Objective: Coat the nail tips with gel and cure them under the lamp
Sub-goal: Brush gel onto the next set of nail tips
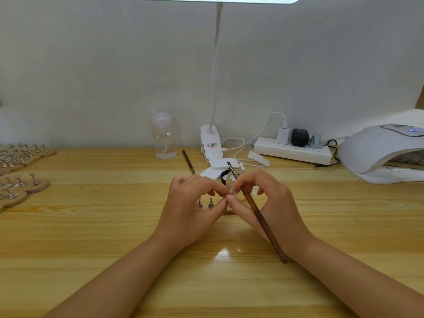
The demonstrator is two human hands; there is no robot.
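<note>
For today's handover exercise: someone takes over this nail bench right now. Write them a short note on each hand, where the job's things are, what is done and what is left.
Left hand: pinches a nail tip at table centre.
Right hand: grips the brown-handled tool, its metal end up over the small glass jar just behind the hands.
Small metal stands sit under the left fingers.
Curing lamp: far right, display lit, something inside, too unclear to name.
Wooden discs with more stands: far left.
A second stick lies by the clear bottle.
Done: cannot tell from here.
Left: finish coating this tip, then cure it under the lamp.
</note>
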